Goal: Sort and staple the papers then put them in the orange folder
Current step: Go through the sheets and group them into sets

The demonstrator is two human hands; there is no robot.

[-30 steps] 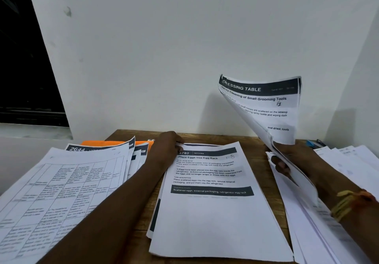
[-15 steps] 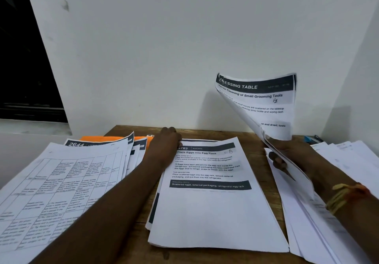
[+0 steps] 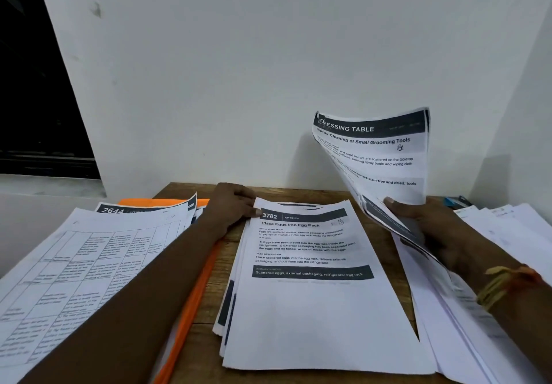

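White wall [image 3: 268, 70] behind, wooden tabletop [image 3: 224, 273] in front. Middle stack [image 3: 313, 309] lay flat at centre, top sheet headed 3782 Place Eggs into Egg Rack. Left hand [image 3: 233, 207] sat at its far-left corner, fingers curled over the edge, thumb on the top sheet. Right hand [image 3: 433, 228] gripped lifted sheets [image 3: 379, 156] headed Dressing Table by their lower end, tops standing up near the wall, over right pile [image 3: 507, 234]. Orange folder [image 3: 191, 303] lay left of middle stack, mostly under left pile [image 3: 74, 264] of table-printed pages, long edge showing
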